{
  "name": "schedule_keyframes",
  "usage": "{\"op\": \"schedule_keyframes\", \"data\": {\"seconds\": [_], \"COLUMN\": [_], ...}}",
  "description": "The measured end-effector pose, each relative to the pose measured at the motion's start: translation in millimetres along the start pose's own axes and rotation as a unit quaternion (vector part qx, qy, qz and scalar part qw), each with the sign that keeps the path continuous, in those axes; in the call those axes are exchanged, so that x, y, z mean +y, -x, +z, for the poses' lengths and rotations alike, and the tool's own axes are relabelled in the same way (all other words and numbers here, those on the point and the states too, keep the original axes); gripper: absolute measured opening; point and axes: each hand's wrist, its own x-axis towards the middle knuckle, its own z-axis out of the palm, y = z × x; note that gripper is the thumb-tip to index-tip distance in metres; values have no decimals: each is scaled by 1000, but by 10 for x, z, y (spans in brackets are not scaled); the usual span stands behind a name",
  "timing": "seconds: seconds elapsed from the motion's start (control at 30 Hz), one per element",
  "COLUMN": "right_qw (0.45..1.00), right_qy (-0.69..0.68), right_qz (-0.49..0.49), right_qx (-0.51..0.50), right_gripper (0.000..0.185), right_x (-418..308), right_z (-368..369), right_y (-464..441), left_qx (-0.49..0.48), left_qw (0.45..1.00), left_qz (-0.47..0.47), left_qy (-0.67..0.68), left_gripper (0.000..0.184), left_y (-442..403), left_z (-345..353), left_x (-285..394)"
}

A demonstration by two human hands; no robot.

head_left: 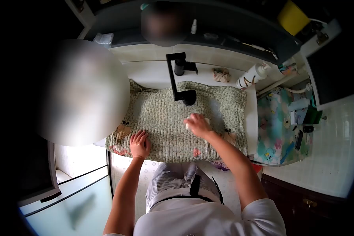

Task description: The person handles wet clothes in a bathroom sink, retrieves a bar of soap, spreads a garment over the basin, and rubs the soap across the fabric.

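Observation:
A quilted mat (161,114) with a small green leafy print lies spread over the washbasin, sagging in places. On its left front part rests my left hand (139,145), flat, with the fingers stretched out and nothing in it. My right hand (198,125) is over the middle of the mat, its fingers curled around a small white block (187,124). Most of that block is hidden by the fingers, so its exact kind does not show. Just beyond my right hand, the black faucet (178,82) reaches out over the mat.
Behind the basin (145,74) lie a scrunched beige cloth (221,75) and a white pump bottle (257,73). To the right, a patterned cover (272,126) carries small boxes and a dark comb-like item. A dark shelf (232,23) runs along the back. A large blurred area hides the left.

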Motion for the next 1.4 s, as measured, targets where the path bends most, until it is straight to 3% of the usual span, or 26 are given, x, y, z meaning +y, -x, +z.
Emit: {"op": "schedule_keyframes", "data": {"seconds": [0.1, 0.2, 0.3, 0.37, 0.43, 0.5, 0.57, 0.6, 0.67, 0.77, 0.83, 0.9, 0.97, 1.03, 1.13, 1.17, 1.27, 1.33, 1.37, 1.4], "right_qw": [984, 987, 996, 975, 985, 987, 977, 986, 979, 991, 988, 981, 984, 977, 988, 980, 989, 994, 988, 981], "right_qy": [46, 6, -59, -18, -100, -64, 7, -80, 24, 45, -65, -39, -73, 23, -2, 69, -43, -34, -137, -105], "right_qz": [128, 109, -45, -180, -117, -117, -129, -41, 4, -71, -49, -186, -161, -200, -52, -33, -46, -56, -40, -120], "right_qx": [111, 113, 46, 128, 72, 91, 171, 142, 202, 103, -131, 40, -4, 67, 143, 183, 136, 90, 52, 115], "right_gripper": [32, 29, 28, 29, 35, 41, 31, 25, 8, 15, 19, 27, 35, 28, 26, 29, 35, 36, 35, 32], "right_x": [165, -149, -800, -1059, -879, -601, -420, -234, -294, -587, -1086, -1233, -1038, -692, -114, -143, -474, -1030, -1237, -1415], "right_z": [22, 316, 688, 733, 713, 589, 425, 530, 286, 595, 657, 1169, 1061, 710, 397, 186, 626, 828, 1143, 1141], "right_y": [-269, -714, -1011, -1120, -1265, -1384, -1579, -1727, -1810, -1746, -1636, -1475, -1631, -1860, -2202, -2206, -2143, -1867, -1780, -1649], "left_qx": [0, 6, 7, 3, 5, 6, 12, 14, 17, 16, 13, 18, 22, 27, 35, 33, 28, 33, 34, 21], "left_qw": [1000, 1000, 1000, 1000, 1000, 999, 999, 999, 999, 999, 999, 999, 998, 998, 998, 998, 998, 998, 997, 997], "left_qz": [5, 11, 11, 4, 10, 10, 21, 22, 21, 24, 24, 21, 18, 19, 22, 20, 20, 23, 23, 21], "left_qy": [12, 24, 23, 19, 22, 37, 27, 27, 27, 31, 34, 45, 50, 49, 55, 54, 50, 55, 58, 66], "left_gripper": [33, 35, 36, 36, 37, 38, 37, 37, 37, 38, 38, 37, 36, 37, 38, 38, 38, 38, 38, 37], "left_y": [3, -4, -6, 1, -9, -20, -7, -6, 23, 7, 2, -41, -31, -38, -28, -4, -37, -47, -38, -38], "left_z": [-56, -86, -81, -70, -106, -99, -90, -86, -83, -64, -77, -132, -148, -125, -119, -121, -149, -140, -135, -147], "left_x": [42, 48, 36, 42, 59, 46, 28, 26, 9, -8, -7, 42, 44, 36, 26, 30, 34, 29, 29, 14]}}
